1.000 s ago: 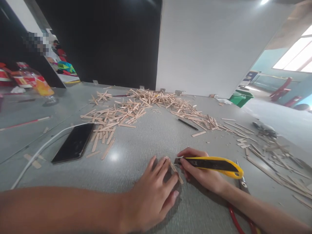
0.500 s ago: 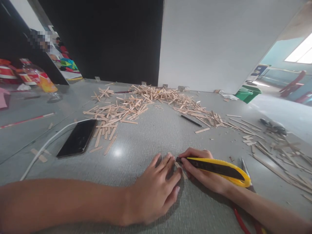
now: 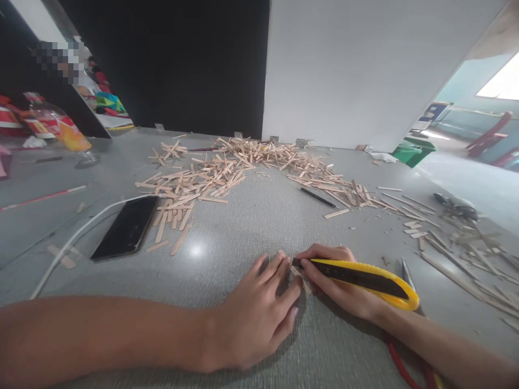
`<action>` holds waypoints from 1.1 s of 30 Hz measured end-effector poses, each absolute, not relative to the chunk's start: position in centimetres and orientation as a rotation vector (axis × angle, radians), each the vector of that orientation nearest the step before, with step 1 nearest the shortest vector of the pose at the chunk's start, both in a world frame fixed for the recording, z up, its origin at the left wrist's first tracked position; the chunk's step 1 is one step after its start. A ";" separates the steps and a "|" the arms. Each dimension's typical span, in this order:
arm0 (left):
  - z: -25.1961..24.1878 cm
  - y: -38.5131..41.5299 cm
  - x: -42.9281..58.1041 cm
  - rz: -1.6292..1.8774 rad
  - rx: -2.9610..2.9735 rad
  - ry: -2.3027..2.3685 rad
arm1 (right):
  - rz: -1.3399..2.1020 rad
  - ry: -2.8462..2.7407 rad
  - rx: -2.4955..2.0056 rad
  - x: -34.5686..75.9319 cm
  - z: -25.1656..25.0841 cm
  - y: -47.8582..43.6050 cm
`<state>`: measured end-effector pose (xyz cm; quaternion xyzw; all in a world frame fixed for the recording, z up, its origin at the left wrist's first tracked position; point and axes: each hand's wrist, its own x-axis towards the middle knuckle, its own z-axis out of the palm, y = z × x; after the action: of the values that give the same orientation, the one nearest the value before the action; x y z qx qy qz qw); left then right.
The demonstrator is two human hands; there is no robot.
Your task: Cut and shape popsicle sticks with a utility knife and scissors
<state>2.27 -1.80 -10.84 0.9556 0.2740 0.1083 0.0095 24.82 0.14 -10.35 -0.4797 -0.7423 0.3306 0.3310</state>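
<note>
My right hand (image 3: 340, 281) is closed round a yellow and black utility knife (image 3: 365, 276), its front end close to the fingertips of my left hand (image 3: 263, 308). Under my left fingers lies a small wooden stick piece (image 3: 302, 280) on the grey table (image 3: 243, 237); the fingers press it down. Most of that piece is covered by the fingers, and the blade tip is too small to make out. Pliers with red handles (image 3: 399, 359) lie partly hidden beneath my right forearm.
Wooden sticks (image 3: 219, 173) are heaped along the back. A phone (image 3: 127, 227) with a white cable lies left, a black pencil (image 3: 318, 198) centre right. More strips (image 3: 454, 270) and a dark tool (image 3: 456, 207) are at the right. A bottle (image 3: 68, 129) stands far left.
The whole view has shifted slightly. Both hands keep nearly the same place, and the knife's rear end sits marginally further right.
</note>
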 end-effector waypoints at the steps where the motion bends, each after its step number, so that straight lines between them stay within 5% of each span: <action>1: -10.9 -1.8 2.3 0.333 2.998 0.851 | 0.854 -1.952 -1.244 24.8 -10.3 0.2; 33: -9.0 -0.7 1.3 0.173 2.997 0.601 | 0.696 -2.052 -1.119 24.0 -10.5 -0.4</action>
<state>1.25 -0.66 -8.97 0.9781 0.1962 0.0565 0.0398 24.00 -0.43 -10.49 -0.4307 -0.7901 0.2680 0.3442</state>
